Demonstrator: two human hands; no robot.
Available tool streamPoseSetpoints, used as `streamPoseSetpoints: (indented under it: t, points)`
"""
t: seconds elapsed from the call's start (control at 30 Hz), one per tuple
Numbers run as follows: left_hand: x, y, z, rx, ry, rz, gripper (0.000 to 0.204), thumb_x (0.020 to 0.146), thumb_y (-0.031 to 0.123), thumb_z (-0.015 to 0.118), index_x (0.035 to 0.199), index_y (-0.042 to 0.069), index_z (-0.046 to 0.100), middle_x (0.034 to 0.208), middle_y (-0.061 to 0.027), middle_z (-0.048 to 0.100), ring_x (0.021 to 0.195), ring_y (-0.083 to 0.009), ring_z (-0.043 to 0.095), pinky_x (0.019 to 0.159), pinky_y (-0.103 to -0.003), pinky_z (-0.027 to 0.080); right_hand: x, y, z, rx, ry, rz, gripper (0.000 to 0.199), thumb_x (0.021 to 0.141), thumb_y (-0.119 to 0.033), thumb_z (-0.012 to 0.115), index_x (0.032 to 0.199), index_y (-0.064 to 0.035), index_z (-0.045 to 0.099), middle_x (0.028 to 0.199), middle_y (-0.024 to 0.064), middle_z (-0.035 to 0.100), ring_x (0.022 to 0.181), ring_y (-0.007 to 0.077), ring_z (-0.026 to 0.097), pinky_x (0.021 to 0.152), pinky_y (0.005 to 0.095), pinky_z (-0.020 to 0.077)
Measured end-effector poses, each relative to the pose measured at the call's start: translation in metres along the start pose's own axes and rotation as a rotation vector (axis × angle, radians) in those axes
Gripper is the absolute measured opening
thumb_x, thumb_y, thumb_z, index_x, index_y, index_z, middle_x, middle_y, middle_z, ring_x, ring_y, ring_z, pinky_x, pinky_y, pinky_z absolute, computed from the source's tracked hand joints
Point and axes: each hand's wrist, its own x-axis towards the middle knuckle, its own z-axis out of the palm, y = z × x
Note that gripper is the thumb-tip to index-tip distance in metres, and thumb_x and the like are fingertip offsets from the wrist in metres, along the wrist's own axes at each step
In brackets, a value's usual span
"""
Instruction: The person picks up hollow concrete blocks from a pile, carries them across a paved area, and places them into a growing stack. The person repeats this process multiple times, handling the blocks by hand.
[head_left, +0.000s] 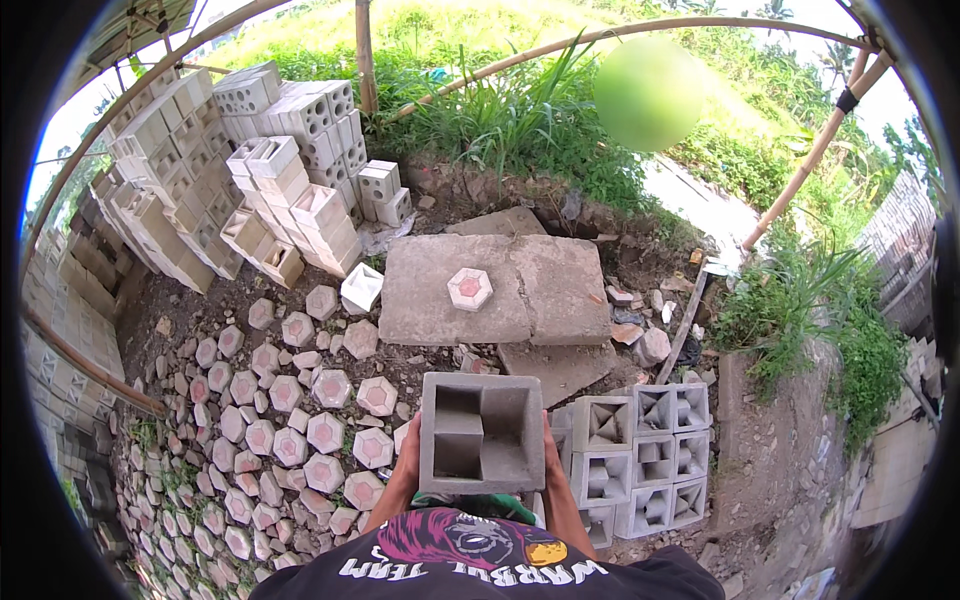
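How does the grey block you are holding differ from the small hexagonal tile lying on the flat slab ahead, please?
The grey block is a large, square, hollow piece with deep recesses, gripped between the left hand and right hand. The hexagonal tile is small, flat and six-sided, pale with a reddish centre, lying untouched on the slab. Both look like cast concrete.

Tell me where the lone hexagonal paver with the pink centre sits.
In the head view, the hexagonal paver lies centrally on the flat concrete slab, beyond the grey block held between both hands.
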Motion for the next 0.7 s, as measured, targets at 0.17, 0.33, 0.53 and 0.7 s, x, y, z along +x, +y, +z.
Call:
streamPoseSetpoints:
  t: [0.17, 0.33, 0.53, 0.7]
  points:
    - [0.005, 0.019, -0.053, -0.139, 0.055, 0.153, 0.067, 0.097, 0.057, 0.033, 0.131, 0.002, 0.051, 0.119, -0.0092, 0.060, 0.104, -0.0168, 0.056, 0.092, -0.030, 0.043, 0.051, 0.010, 0.060, -0.085, -0.106, 0.107, 0.066, 0.099, -0.057, 0.029, 0.135, -0.0045, 0.047, 0.121, 0.0072, 0.056, 0.104, 0.0163, 0.054, 0.091, 0.0303, 0.0441]
    - [-0.002, 0.036, -0.102, -0.290, 0.136, 0.246, 0.066, 0.097, 0.055, 0.032, 0.134, 0.002, 0.049, 0.124, -0.0103, 0.058, 0.109, -0.0175, 0.055, 0.095, -0.030, 0.042, 0.093, 0.020, 0.125, -0.260, -0.199, 0.167, 0.067, 0.098, -0.057, 0.030, 0.136, -0.0047, 0.046, 0.123, 0.0084, 0.055, 0.104, 0.0175, 0.055, 0.091, 0.0306, 0.0446]
    - [-0.038, 0.043, -0.123, -0.305, 0.377, 0.450, 0.065, 0.098, 0.055, 0.030, 0.130, 0.003, 0.053, 0.116, -0.0093, 0.060, 0.102, -0.0166, 0.056, 0.090, -0.030, 0.043, 0.112, 0.028, 0.205, -0.373, -0.387, 0.300, 0.067, 0.097, -0.058, 0.032, 0.137, -0.0048, 0.045, 0.125, 0.0095, 0.055, 0.109, 0.0196, 0.055, 0.095, 0.0325, 0.0445]
    - [-0.058, 0.032, -0.135, -0.466, 0.650, 0.434, 0.068, 0.094, 0.060, 0.035, 0.110, 0.001, 0.065, 0.089, -0.0060, 0.064, 0.075, -0.0141, 0.055, 0.066, -0.029, 0.044, 0.133, 0.048, 0.236, -0.309, -0.577, 0.610, 0.064, 0.098, -0.055, 0.033, 0.135, -0.0050, 0.046, 0.124, 0.0106, 0.056, 0.110, 0.0217, 0.056, 0.096, 0.0343, 0.0449]
